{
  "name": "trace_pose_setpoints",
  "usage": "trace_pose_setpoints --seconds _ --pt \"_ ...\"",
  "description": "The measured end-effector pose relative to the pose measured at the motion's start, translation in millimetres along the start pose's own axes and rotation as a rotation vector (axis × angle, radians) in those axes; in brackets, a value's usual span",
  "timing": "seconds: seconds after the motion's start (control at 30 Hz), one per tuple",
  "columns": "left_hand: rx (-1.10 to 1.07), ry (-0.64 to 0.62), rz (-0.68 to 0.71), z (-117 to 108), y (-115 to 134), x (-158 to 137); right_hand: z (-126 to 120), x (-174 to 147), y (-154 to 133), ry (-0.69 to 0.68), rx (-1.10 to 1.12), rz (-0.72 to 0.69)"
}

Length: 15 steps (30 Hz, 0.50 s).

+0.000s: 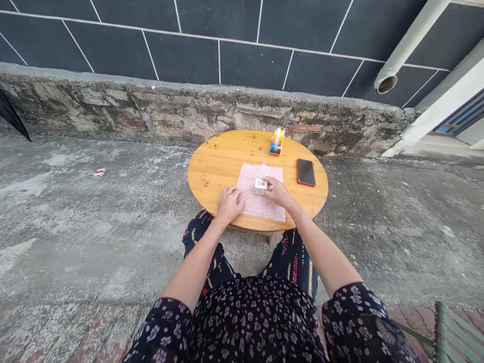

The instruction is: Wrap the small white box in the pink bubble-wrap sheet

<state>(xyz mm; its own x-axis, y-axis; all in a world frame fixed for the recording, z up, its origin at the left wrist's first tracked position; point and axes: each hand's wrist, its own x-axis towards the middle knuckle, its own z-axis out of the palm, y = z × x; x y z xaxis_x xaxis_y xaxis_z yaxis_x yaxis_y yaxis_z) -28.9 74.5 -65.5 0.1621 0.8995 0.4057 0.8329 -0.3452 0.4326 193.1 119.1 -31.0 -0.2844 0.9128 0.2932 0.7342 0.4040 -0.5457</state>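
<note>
A small white box (260, 184) with a red mark on top is over the middle of a pink sheet that looks like bubble wrap (264, 209). My right hand (277, 192) grips the box from its right side, fingers closed on it. At the sheet's left edge, my left hand (230, 204) lies on the table, its fingers loosely stretched out and its thumb on the sheet. Nothing shows in the left hand. Both the box and the sheet are on an oval wooden table (212, 171).
A yellow tape dispenser (277, 141) stands at the table's back. To the right lies a phone with a red edge (306, 172). Beyond the table runs a stone wall base (166, 113). A green slatted chair (457, 333) is at the lower right.
</note>
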Motion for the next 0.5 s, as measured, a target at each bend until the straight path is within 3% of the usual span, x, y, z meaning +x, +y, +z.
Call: trace_pose_setpoints --seconds 0.5 --pt "0.023 0.009 -0.001 1.4 0.8 0.2 3.7 -2.7 4.8 0.007 -0.014 -0.024"
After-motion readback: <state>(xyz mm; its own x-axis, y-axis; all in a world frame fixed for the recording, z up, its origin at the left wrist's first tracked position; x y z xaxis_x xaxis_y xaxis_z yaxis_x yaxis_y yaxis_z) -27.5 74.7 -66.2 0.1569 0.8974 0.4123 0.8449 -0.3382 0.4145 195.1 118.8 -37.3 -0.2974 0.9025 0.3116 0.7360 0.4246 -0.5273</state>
